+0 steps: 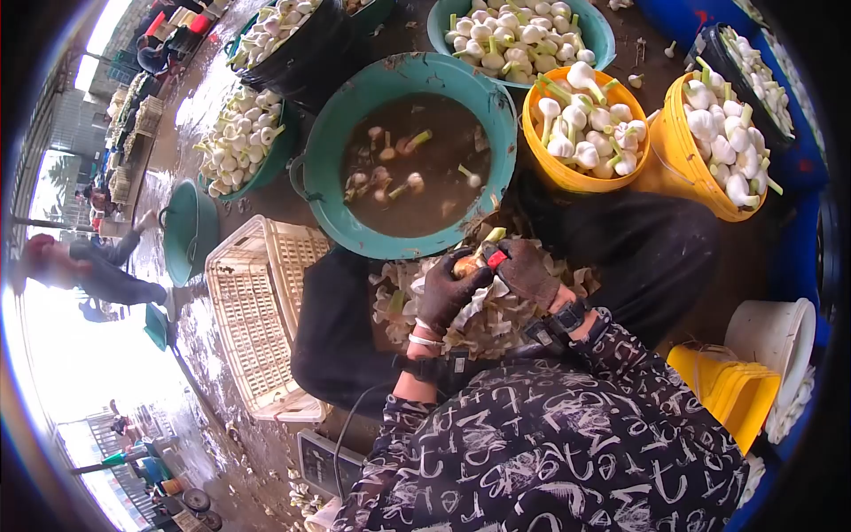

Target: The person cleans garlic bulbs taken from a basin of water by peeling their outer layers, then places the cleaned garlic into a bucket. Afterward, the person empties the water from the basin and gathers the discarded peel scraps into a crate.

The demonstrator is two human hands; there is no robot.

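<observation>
Garlic (465,265): seemed light, firm, slippery-skinned (perhaps damp), best held round the bulb.
Left hand (450,291): gripped it.
Right hand (526,271): curled close, grip unclear.

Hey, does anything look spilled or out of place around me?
A few garlic bulbs lie loose on the floor beyond the yellow buckets, as if dropped. The water in the big green tub looks murky brown.
</observation>
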